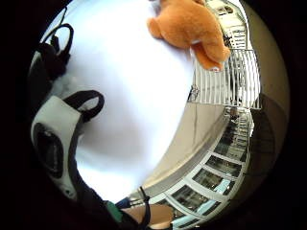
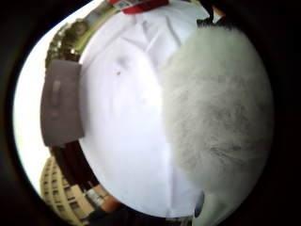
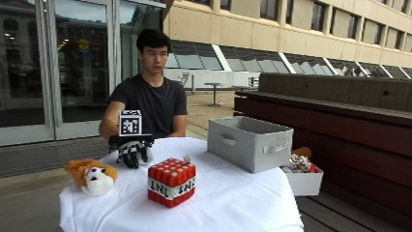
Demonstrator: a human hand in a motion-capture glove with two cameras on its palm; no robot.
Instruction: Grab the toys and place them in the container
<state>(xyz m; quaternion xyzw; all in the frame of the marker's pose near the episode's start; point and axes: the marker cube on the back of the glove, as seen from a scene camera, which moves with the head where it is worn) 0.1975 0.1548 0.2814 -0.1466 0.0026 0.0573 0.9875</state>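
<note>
My gloved right hand (image 3: 133,152) hangs over the near-left part of the round table, fingers curled downward. A white furry toy (image 2: 216,108) fills much of the thumb side palm view, close against the palm, and its fur (image 1: 62,86) shows beside the finger straps. The fingers appear to hold it. An orange and white plush animal (image 3: 92,177) (image 1: 187,24) lies at the table's left edge. A red TNT block toy (image 3: 171,182) (image 2: 138,4) stands in the middle front. The grey fabric container (image 3: 249,143) (image 2: 59,108) stands open at the right of the table.
A white cloth (image 3: 231,203) covers the table. Just right of the table, a white box (image 3: 302,180) with small items sits on a dark wooden bench (image 3: 347,145). The person sits behind the table, with the other hand out of sight.
</note>
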